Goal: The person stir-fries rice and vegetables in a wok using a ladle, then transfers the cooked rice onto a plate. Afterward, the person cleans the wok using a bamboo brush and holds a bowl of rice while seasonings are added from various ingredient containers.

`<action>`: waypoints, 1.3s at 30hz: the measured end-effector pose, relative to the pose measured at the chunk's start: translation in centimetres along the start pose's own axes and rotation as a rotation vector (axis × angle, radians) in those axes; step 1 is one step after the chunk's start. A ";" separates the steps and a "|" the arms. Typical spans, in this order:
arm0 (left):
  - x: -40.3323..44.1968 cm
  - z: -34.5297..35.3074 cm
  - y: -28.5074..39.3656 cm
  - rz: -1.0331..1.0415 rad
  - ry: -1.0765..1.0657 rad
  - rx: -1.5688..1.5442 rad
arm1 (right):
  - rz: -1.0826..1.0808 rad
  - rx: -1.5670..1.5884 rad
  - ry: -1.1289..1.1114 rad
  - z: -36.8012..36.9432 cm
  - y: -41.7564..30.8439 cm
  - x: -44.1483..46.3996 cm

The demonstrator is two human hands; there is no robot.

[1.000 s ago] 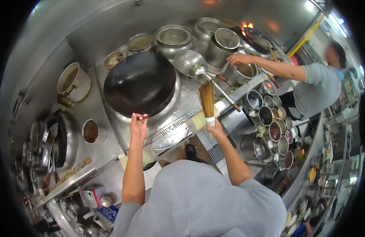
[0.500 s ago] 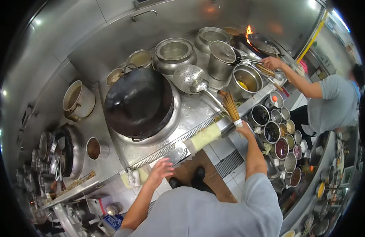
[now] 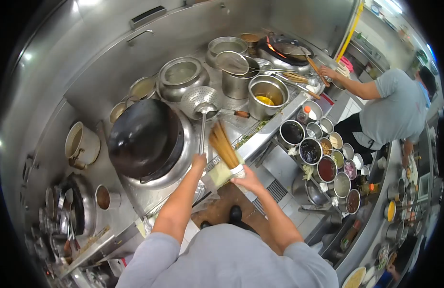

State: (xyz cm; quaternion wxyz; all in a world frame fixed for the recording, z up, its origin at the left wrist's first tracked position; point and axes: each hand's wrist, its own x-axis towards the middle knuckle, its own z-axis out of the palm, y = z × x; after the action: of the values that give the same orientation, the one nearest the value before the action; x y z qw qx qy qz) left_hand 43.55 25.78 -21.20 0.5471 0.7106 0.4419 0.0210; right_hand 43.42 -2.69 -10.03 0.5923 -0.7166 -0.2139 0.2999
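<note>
Steel counter (image 3: 104,168) gleams around the dark wok (image 3: 146,137), and just right of that wok our left hand (image 3: 199,161) has fingers wrapped round the ladle (image 3: 203,132), whose length likely buys reach over the strainer (image 3: 191,100); farther right, our right hand (image 3: 246,178) grips the bamboo brush (image 3: 223,146) low, presumably keeping its bristles free.

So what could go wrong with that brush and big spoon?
The ladle in the left grip overlaps the holey strainer in this view, so lifting it might knock the strainer. The bamboo brush in the right grip is close to the ladle's handle, so they could bump. Also, flames show at the far wok, so the other person might get burned.
</note>
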 end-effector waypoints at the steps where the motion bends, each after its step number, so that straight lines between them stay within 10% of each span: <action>1: -4.3 -2.8 3.2 0.127 0.117 0.401 | 0.009 -0.189 0.122 -0.8 0.2 -0.7; 10: -18.8 -17.5 1.0 0.355 0.250 0.642 | -0.358 -0.697 0.360 -4.1 -5.0 -1.6; 13: -22.5 -24.1 1.5 0.589 0.381 0.793 | -0.036 -0.926 0.301 -5.9 -5.0 4.1; 17: -22.9 -31.1 3.3 0.827 0.476 0.975 | -0.202 -0.932 0.316 -4.8 -12.1 1.4; 26: -22.5 -33.4 3.9 0.914 0.446 1.074 | -0.563 -1.045 0.197 -2.8 -14.1 3.4; 33: -21.8 -32.3 -1.4 0.968 0.456 0.909 | -0.256 -0.836 0.020 -5.2 -16.3 6.3; 36: -22.6 -32.1 -3.9 0.881 0.431 0.774 | -0.156 -1.303 -0.069 -6.3 -17.2 4.2; 39: -22.9 -31.8 -3.5 0.769 0.410 0.759 | -0.326 -0.839 0.086 -4.2 -14.6 1.7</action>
State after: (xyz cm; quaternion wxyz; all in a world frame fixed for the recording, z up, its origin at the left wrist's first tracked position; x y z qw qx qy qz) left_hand 11.16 35.04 -0.82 0.1102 0.9480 0.2256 0.1954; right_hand 48.28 -1.60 4.43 0.2985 -0.8634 -0.4024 0.0600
